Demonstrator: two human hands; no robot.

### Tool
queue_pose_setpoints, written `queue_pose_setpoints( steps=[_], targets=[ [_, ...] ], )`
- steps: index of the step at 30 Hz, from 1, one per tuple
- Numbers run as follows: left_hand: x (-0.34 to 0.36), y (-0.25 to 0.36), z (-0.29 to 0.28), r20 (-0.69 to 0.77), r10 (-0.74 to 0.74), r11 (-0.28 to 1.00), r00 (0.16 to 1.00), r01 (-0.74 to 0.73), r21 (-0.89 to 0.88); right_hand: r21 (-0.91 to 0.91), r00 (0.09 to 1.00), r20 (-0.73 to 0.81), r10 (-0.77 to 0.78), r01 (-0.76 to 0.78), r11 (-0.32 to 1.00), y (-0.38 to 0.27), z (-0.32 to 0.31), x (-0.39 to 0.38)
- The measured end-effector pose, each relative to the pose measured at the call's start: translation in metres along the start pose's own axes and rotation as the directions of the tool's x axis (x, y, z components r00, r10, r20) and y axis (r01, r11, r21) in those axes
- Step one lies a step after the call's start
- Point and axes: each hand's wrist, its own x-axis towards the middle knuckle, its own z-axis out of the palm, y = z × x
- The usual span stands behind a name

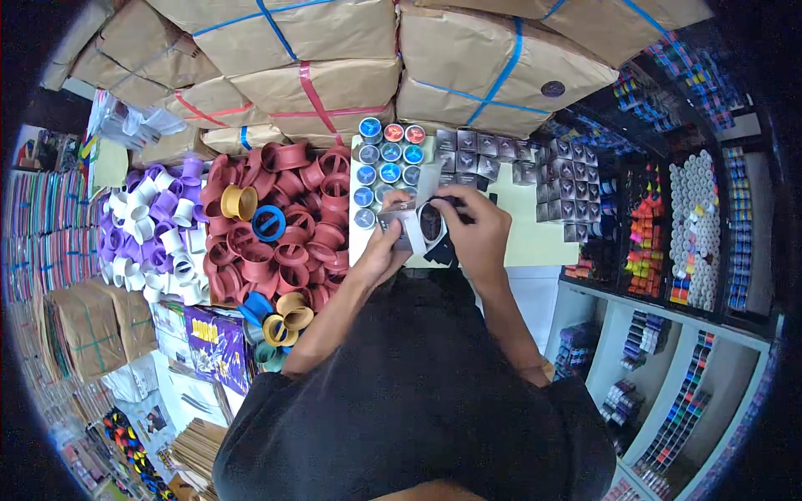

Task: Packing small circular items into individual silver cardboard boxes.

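Above the front edge of the pale table (522,225), my left hand (380,255) is closed around a small white-and-grey carton (408,235) with its end flap up. My right hand (480,225) pinches a dark round spool (431,223) at the carton's mouth; how far in it sits, I cannot tell. Just beyond my hands, round spools with blue labels (390,172) and a few red ones stand in rows. Small dark cartons (468,142) lie behind my right hand, and more cartons (568,188) are stacked to the right. Black pieces (441,253) lie partly hidden beneath my hands.
Left of the table is a heap of dark red plastic rings (276,225), then purple and white ones (154,221). Large brown paper parcels (309,92) tied with coloured straps form a wall behind. Shelves of spools (693,225) line the right side.
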Motion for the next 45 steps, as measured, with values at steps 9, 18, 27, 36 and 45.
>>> queue_pose_setpoints(
  steps=[9, 18, 27, 36, 45],
  targets=[
    [-0.002, -0.003, -0.006, 0.014, -0.034, 0.978, 0.999, 0.036, -0.207, 0.306, 0.989, -0.014, 0.147, -0.136, 0.942, -0.002, 0.000, -0.008],
    [0.000, -0.010, -0.005, 0.032, -0.022, 0.992, 0.999, 0.026, -0.122, -0.132, 0.988, 0.084, -0.128, 0.139, 0.981, 0.000, -0.009, -0.002],
    [0.004, -0.019, 0.006, -0.046, -0.030, 0.998, 0.999, 0.027, -0.061, 0.000, 0.998, 0.060, 0.027, -0.027, 1.000, 0.017, -0.022, -0.007],
    [0.019, -0.045, 0.033, -0.072, 0.004, 0.998, 0.997, 0.001, 0.069, 0.233, 0.901, 0.346, 0.262, -0.353, 0.906, 0.047, -0.072, 0.007],
    [0.042, -0.077, 0.080, -0.080, -0.018, 0.994, 0.997, 0.027, 0.111, 0.447, 0.727, 0.632, 0.267, -0.624, 0.641, 0.109, -0.129, 0.022]
  ],
)
